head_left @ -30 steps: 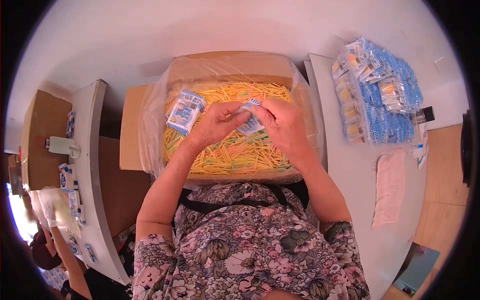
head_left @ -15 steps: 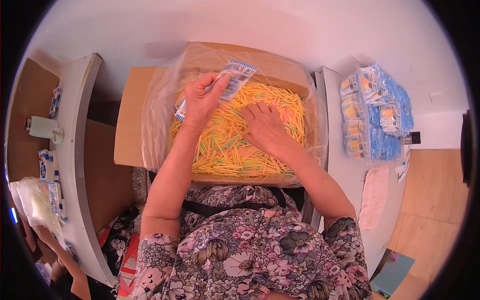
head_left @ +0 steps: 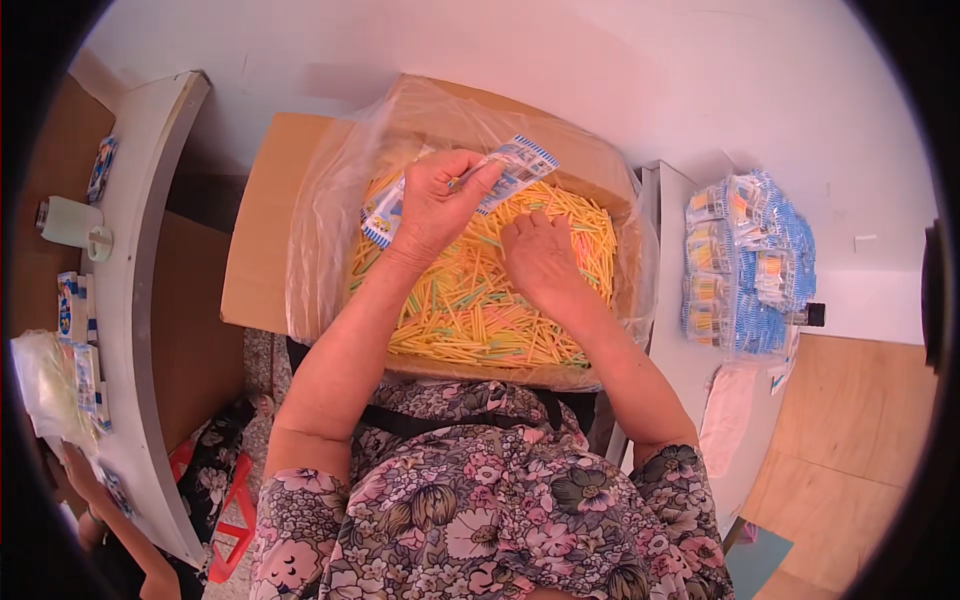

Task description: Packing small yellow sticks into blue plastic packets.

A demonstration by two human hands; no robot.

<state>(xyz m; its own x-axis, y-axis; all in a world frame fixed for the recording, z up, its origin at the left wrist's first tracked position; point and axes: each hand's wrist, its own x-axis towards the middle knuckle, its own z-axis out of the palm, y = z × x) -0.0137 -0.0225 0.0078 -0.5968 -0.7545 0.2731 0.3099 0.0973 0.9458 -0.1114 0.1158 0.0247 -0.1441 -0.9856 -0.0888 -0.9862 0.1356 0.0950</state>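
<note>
My left hand (head_left: 437,205) is closed, pinching a blue-and-white printed plastic packet (head_left: 520,165) above the box. Another part of blue-and-white packaging (head_left: 383,215) shows on the other side of that hand; whether it is the same piece I cannot tell. Below lies a thick layer of thin yellow, pink and green sticks (head_left: 450,310) in a cardboard box (head_left: 275,220) lined with clear plastic film (head_left: 325,200). My right hand (head_left: 543,262) rests palm down on the sticks, fingers bent and slightly apart. Its fingertips are partly hidden, and no stick shows in its grip.
At the right, a clear bag of blue-and-white packets (head_left: 750,265) stands on a white surface beside a pink cloth (head_left: 728,420). The left shelf holds a pale green bottle (head_left: 70,222), small packets (head_left: 72,305) and a plastic bag (head_left: 50,385). Another person's arm (head_left: 125,525) reaches in at lower left.
The view has shifted slightly. My left hand, still holding the packet, has moved a little right. My right hand's fingers are bent more among the sticks.
</note>
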